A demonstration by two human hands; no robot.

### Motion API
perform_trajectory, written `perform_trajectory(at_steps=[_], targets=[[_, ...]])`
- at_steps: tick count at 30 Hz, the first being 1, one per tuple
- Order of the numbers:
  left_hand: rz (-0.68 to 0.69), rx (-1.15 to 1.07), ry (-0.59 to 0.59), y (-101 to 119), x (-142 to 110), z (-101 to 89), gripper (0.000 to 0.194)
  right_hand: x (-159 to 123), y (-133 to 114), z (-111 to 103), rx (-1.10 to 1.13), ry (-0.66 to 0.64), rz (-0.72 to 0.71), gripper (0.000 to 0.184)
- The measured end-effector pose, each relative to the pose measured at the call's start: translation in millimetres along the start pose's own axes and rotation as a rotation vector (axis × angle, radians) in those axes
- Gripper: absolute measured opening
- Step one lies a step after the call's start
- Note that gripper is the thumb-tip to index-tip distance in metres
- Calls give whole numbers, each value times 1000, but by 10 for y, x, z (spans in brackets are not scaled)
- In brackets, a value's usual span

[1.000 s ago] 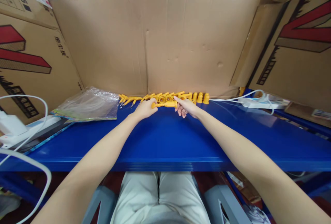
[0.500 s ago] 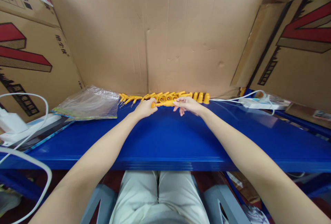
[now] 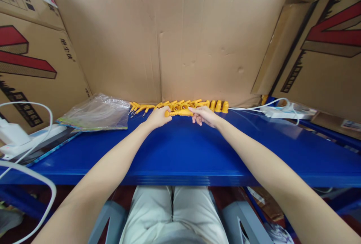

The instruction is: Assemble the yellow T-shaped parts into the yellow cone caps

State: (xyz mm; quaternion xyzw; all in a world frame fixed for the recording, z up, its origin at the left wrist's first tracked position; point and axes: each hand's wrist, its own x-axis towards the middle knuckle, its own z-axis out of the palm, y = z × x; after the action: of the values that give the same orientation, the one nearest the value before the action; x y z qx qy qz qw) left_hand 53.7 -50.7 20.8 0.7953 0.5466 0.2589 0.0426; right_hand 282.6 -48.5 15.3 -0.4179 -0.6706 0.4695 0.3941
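A long yellow plastic piece lies crosswise just above the blue shelf, held at both ends. My left hand is closed on its left end. My right hand pinches the right end, fingers curled over it. Right behind them a row of several small yellow plastic parts lines the foot of the cardboard wall; some are cone-shaped caps, some are T-shaped handles with metal screws.
A crumpled clear plastic bag lies left of the parts. White cables and a charger sit at the far left. A white power strip with cable is at the right. Printed cartons flank both sides.
My right hand has slid a little along the yellow piece and curled its fingers over the end; the left hand and the piece have stayed put.
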Motion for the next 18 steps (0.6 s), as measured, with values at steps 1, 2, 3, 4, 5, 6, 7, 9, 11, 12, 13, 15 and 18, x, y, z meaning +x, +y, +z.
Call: perform_trajectory(at_steps=[1,2,3,4,5,6,7,9,11,12,13,15,18], targets=[[-10,-23,-12,4,2,1,23,5,4,-1,28,2,17,50],[-20,-44,-25,6,5,3,21,8,6,-3,53,4,31,48],[-27,-58,-35,5,9,7,20,8,5,-6,67,6,41,47],[-31,-66,-41,2,14,11,20,7,4,-9,64,4,48,46],[-33,-70,-47,-1,18,15,20,4,3,-13,39,-3,52,46],[-32,-74,-51,-4,21,17,20,1,4,-18,-2,-12,50,46],[-30,-77,-56,-5,22,16,20,0,10,-23,-53,-20,43,46],[-25,-91,-71,-4,19,9,17,7,34,-34,-151,-18,-7,45],[-23,-106,-81,-1,12,-2,15,29,75,-45,-249,29,-142,42],[-22,-115,-80,-1,9,-8,14,45,98,-51,-312,65,-244,43],[-22,-125,-74,-2,6,-12,14,62,118,-57,-389,99,-355,45],[-23,-148,-65,-10,6,-15,14,94,144,-68,-556,143,-562,48],[-15,-194,-84,-27,9,-11,16,110,136,-73,-749,132,-721,39]])
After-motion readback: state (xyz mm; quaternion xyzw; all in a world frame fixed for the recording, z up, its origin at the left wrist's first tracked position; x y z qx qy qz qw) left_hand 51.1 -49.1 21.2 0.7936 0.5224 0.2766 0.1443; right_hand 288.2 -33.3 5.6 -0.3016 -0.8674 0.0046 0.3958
